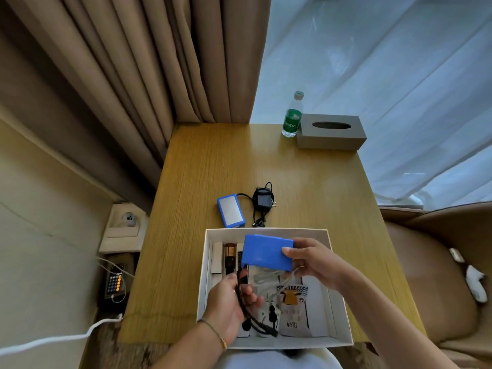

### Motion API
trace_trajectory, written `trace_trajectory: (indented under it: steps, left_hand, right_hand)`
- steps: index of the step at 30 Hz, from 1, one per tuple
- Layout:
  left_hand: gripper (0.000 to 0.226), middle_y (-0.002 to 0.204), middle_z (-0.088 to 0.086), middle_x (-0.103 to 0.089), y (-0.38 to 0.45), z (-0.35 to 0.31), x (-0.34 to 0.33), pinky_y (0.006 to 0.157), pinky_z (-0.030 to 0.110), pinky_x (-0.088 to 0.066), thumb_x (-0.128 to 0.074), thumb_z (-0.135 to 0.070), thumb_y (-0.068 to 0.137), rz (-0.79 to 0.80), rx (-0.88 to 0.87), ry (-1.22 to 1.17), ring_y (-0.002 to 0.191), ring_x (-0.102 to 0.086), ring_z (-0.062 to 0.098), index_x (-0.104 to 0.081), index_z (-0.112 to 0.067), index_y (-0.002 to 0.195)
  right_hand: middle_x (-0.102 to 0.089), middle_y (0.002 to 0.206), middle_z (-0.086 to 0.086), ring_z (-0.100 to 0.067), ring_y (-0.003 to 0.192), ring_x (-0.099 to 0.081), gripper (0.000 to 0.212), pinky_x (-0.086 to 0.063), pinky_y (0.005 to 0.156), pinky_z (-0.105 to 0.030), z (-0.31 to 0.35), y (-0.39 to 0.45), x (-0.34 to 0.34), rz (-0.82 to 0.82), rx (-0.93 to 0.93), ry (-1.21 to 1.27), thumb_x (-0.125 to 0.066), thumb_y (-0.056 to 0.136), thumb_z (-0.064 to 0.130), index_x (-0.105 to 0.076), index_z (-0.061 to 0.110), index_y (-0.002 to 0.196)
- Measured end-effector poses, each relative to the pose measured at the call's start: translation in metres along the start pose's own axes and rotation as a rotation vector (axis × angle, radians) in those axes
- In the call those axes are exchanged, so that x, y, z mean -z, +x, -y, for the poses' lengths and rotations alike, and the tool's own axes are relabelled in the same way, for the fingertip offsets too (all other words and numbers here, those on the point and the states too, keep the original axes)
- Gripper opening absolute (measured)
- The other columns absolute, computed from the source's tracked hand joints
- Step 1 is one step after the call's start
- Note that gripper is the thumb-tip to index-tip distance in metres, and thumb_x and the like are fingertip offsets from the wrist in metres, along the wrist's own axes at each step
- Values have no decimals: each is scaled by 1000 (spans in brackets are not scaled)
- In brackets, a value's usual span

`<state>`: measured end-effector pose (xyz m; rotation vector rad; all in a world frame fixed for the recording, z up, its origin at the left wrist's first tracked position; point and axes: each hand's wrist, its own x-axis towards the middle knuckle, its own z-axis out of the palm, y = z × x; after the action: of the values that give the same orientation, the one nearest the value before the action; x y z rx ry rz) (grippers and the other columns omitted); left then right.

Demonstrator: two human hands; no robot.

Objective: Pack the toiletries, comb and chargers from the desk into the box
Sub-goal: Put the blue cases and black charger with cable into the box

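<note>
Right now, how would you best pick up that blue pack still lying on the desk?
Grip the blue pack across its two long sides, coming straight down from above. It lies flat on the desk with its broad face up, so only the edges offer a hold. Its black cable leaves from the far end toward the adapter, so take both together or the cable will likely drag.
</note>
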<state>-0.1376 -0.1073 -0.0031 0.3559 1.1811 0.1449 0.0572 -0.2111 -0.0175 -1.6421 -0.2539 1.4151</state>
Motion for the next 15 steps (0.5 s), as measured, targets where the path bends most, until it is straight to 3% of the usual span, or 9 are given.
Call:
trace_trajectory:
  steps: [2, 5, 8, 11, 15]
  left_hand:
    - [27, 58, 8, -45, 6, 0, -4, 58, 38, -52, -36, -23, 107, -31, 13, 1, 52, -41, 19, -56, -5, 105]
    - [27, 59, 7, -42, 19, 2, -12, 58, 37, -51, -33, -15, 107, -60, 21, 4, 52, -39, 17, -57, -3, 104]
    - [27, 61, 9, -44, 30, 8, -19, 55, 39, -55, -31, -10, 107, -81, 54, 53, 54, -44, 19, -56, -3, 102]
    - [27, 64, 9, -49, 38, 15, -18, 62, 40, -55, -33, -7, 106, -66, 39, 265, 60, -52, 22, -58, 0, 112]
    - [23, 83, 9, -59, 43, 14, -12, 61, 33, -51, -46, -11, 103, -13, 0, 637, 75, -57, 22, -63, -5, 116]
  right_hand:
    - [-67, 93, -10, -17, 70, -64, 28, -57, 67, -29, -2, 6, -4, -25, -34, -33, -64, 96, 22, -64, 12, 122]
    - [-68, 87, -8, -14, 64, -66, 26, -58, 85, -45, -8, 17, -9, -104, -72, 22, -63, 97, 21, -63, 9, 121]
    - [-70, 106, -16, -25, 85, -70, 28, -60, 89, -47, -15, 27, -10, -190, -123, 75, -63, 97, 20, -61, 7, 121]
    - [-67, 111, -16, -27, 95, -68, 28, -62, 72, -35, -20, 32, -10, -301, -130, 90, -62, 98, 22, -59, 5, 121]
    - [-65, 108, -16, -30, 93, -66, 23, -61, 85, -46, -27, 36, -8, -394, -92, -1, -60, 100, 25, -61, 7, 113]
